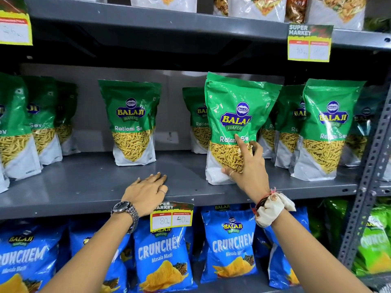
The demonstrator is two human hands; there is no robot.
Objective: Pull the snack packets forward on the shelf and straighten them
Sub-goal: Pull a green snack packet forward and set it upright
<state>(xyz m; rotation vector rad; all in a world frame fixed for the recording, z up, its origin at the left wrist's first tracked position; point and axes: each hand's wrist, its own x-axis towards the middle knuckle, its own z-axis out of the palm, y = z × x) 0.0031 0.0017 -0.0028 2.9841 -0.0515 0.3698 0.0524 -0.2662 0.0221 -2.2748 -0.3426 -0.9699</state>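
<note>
Green Ratlami Sev packets stand in rows on the grey middle shelf (88,187). My right hand (246,166) grips the lower front of one green packet (234,106), which stands near the shelf's front edge and leans slightly left. Behind it more green packets (195,119) stand further back. Another packet (131,121) stands upright mid-shelf, alone. Rows of packets (325,127) sit at the right and others (14,127) at the left. My left hand (146,191) lies flat, palm down, on the shelf's front edge, holding nothing.
Blue Crunchem packets (163,256) fill the shelf below. A price tag (172,216) hangs on the shelf's front lip, another tag (309,43) on the shelf above. A perforated metal upright (368,176) stands at the right. White packets (256,6) sit on the top shelf.
</note>
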